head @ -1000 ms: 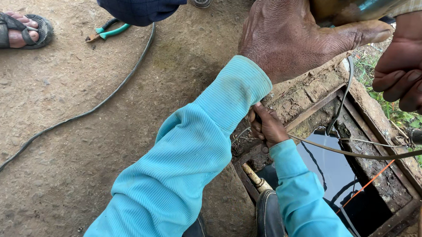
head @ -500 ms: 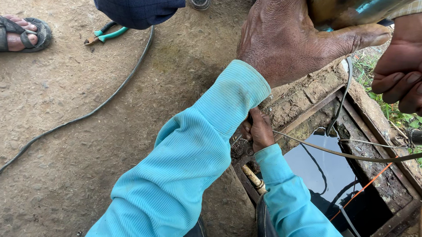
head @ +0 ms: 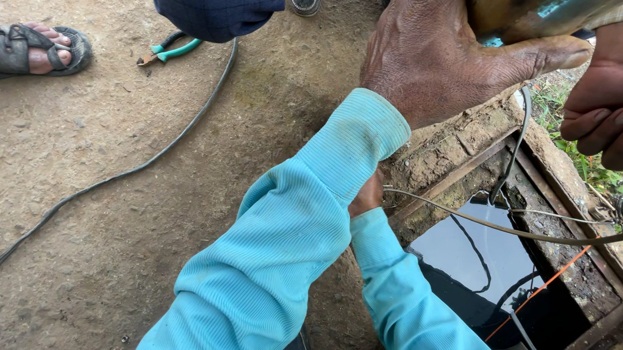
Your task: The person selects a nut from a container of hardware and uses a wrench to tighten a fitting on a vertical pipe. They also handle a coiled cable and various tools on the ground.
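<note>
Two blue sleeves! Where is the left hand [head: 445, 53]? (first child)

Up at the top. The arm reaches far out and the back of the hand faces us. It wraps round a rusty brown pipe [head: 540, 5], and the thumb sticks out straight under it. (second child)

And the right hand [head: 367, 194]? (first child)

It is low down, tucked under the left sleeve, by the dirt edge of the pit [head: 456, 156]. Only a bit of it shows. I cannot tell if it is open or closed. A thin wire [head: 507, 230] starts right at it and runs across the pit. (second child)

What is in the pit? (first child)

Dark water, with an orange string [head: 557, 277] over one corner. (second child)

Whose hand is on the right? (first child)

Another person's hand [head: 606, 109], fingers curled, just beside the pipe. (second child)

Anything on the ground? (first child)

Green pliers [head: 169, 50], a long black cable [head: 152, 156], and a foot in a sandal [head: 31, 50], all well apart from the hands. (second child)
</note>
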